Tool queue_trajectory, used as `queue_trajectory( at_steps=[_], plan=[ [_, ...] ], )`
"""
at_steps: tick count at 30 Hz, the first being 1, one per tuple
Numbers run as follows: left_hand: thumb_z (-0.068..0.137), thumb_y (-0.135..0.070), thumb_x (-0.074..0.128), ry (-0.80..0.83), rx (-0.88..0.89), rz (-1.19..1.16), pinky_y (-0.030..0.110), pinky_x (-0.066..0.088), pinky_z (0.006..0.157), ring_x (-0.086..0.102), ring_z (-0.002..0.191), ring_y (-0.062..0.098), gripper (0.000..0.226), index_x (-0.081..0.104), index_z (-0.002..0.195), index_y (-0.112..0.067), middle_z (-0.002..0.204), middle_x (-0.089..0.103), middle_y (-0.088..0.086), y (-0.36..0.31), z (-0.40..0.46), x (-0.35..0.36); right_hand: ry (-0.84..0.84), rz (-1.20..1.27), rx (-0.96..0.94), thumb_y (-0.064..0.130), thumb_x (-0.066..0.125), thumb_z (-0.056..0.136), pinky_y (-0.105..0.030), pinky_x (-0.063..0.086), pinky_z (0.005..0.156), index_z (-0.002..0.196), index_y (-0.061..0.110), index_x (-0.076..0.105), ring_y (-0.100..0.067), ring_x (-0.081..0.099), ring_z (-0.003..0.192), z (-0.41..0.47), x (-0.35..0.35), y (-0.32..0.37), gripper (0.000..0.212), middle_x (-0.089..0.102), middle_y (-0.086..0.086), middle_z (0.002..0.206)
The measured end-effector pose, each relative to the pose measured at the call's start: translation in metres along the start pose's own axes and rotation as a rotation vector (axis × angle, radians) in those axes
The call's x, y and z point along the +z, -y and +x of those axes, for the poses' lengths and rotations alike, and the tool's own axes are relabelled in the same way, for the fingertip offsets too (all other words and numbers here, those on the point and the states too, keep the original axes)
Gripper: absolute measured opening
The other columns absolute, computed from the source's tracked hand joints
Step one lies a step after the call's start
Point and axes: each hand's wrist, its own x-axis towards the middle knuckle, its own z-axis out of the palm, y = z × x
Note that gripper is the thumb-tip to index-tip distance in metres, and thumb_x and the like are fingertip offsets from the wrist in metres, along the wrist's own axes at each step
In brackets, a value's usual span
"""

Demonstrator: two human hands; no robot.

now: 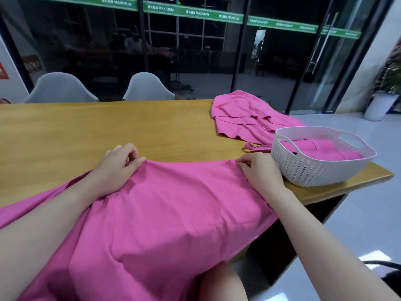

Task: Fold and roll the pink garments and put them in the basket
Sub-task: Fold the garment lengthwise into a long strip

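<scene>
A large pink garment (165, 213) lies spread over the near part of the wooden table (86, 131) and hangs over its front edge. My left hand (117, 168) pinches the garment's far edge at its left corner. My right hand (258, 168) pinches the same edge at its right corner, close beside the basket. The white perforated basket (308, 168) stands at the table's right end and holds rolled pink garments (325, 148). Another pink garment (245, 118) lies crumpled behind the basket, at the far right of the table.
Two pale chairs (149, 88) stand behind the table's far edge, in front of a dark glass wall. The table's right edge drops to a shiny tiled floor (358, 213). A potted plant in a white pot (379, 105) stands at the far right.
</scene>
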Motion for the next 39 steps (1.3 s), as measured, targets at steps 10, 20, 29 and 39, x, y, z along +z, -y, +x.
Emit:
queue_trajectory(
  at_steps=[10,20,29,39],
  plan=[
    [0.097,-0.063,0.048,-0.078,-0.021,0.289,0.039,0.042,0.056,0.052,0.061,0.028,0.057,0.043,0.057,-0.022,0.056,0.054,-0.006,0.006,-0.013,-0.018,-0.017,0.15,0.068,0.032,0.078,0.085,-0.042,0.056,0.077,0.082,0.025,0.079,-0.014,0.067,0.078,0.001,0.002,-0.001,0.008,0.074,0.011,0.079],
    [0.099,-0.06,0.036,0.081,-0.141,0.437,0.04,0.05,0.067,0.061,0.074,0.033,0.05,0.047,0.063,-0.027,0.067,0.06,-0.004,0.013,-0.01,-0.016,0.06,0.08,0.119,0.039,0.078,0.085,-0.037,0.05,0.072,0.073,0.017,0.072,-0.017,0.065,0.087,0.016,-0.007,0.009,0.026,0.071,-0.001,0.078],
    [0.101,-0.055,0.04,-0.014,-0.181,0.386,0.043,0.049,0.065,0.061,0.072,0.035,0.049,0.046,0.067,-0.021,0.066,0.061,0.0,0.014,-0.013,-0.017,0.035,0.031,0.216,0.042,0.071,0.092,-0.037,0.042,0.074,0.073,0.02,0.057,-0.022,0.054,0.074,0.018,0.012,0.011,0.032,0.051,0.011,0.067],
    [0.092,-0.064,0.056,0.063,-0.285,0.19,0.042,0.05,0.068,0.059,0.068,0.021,0.046,0.055,0.07,-0.024,0.064,0.062,-0.002,0.018,-0.012,-0.021,-0.008,0.016,0.244,0.039,0.068,0.093,-0.047,0.052,0.088,0.075,0.018,0.058,-0.032,0.066,0.104,0.021,0.018,0.008,0.03,0.073,-0.008,0.096]
  ],
)
